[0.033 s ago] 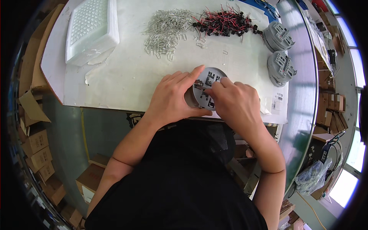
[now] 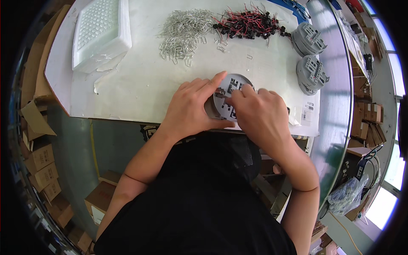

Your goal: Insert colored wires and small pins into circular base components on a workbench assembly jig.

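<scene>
A round grey plastic housing [image 2: 233,80] with black slots and small metal parts in its face is held at the table's near edge. Curved round its left side is my left hand [image 2: 193,104], the thumb and fingers gripping the rim. My right hand [image 2: 259,108] is closed over the housing's right part, its fingertips pinching a slim metal tool [image 2: 223,97] whose tip reaches into a slot at the left of the face. Most of that tool is hidden by the hand, so its exact kind does not show.
Two similar grey housings [image 2: 312,72] [image 2: 309,39] stand at the right. Bent metal wire clips [image 2: 182,34] lie heaped at the back, beside black parts with red wires [image 2: 250,23]. A white foam tray [image 2: 121,42] stands at the back left. Cardboard boxes [image 2: 42,157] line the left floor.
My right hand has shifted very slightly over the housing, its fingers a little higher. The left hand keeps its grip in the same place.
</scene>
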### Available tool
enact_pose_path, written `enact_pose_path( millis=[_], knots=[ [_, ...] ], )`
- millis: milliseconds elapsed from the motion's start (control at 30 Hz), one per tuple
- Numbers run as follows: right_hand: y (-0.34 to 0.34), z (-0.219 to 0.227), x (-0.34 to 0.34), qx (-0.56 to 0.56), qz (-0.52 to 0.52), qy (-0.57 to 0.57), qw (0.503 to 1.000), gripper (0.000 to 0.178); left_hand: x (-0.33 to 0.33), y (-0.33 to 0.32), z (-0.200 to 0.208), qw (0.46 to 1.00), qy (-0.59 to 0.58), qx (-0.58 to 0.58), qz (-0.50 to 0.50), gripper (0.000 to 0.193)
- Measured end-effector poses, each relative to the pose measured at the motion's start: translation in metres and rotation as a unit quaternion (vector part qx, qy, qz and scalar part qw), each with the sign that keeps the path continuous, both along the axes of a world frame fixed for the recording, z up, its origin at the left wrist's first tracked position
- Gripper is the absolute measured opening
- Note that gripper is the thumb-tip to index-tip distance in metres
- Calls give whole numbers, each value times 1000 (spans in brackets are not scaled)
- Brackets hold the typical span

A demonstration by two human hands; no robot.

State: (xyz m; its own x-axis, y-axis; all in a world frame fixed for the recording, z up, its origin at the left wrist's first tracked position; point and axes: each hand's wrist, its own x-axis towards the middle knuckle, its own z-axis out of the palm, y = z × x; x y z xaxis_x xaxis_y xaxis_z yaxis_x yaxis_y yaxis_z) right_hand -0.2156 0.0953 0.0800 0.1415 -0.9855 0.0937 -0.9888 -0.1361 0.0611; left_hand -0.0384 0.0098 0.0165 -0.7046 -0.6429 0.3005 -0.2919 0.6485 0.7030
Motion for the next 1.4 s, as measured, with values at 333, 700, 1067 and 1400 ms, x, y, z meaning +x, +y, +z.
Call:
enact_pose_path(
  millis=[333, 700, 1067, 1400],
  knots=[
    [-12, 18, -14, 8, -8, -44, 999, 24, -1, -5, -6, 999, 22, 25, 11, 110],
    [2, 6, -11, 35, 5, 21, 999, 23, 0, -3, 3, 999, -28, 42, 4, 110],
    [10, -5, -34, 27, -56, -283, 957, 27, 13, -16, 3, 986, 8, 160, -50, 82],
    [41, -38, 8, -326, -31, -232, 916, 48, -23, 4, 2, 988, 137, 66, 6, 22]
  ],
)
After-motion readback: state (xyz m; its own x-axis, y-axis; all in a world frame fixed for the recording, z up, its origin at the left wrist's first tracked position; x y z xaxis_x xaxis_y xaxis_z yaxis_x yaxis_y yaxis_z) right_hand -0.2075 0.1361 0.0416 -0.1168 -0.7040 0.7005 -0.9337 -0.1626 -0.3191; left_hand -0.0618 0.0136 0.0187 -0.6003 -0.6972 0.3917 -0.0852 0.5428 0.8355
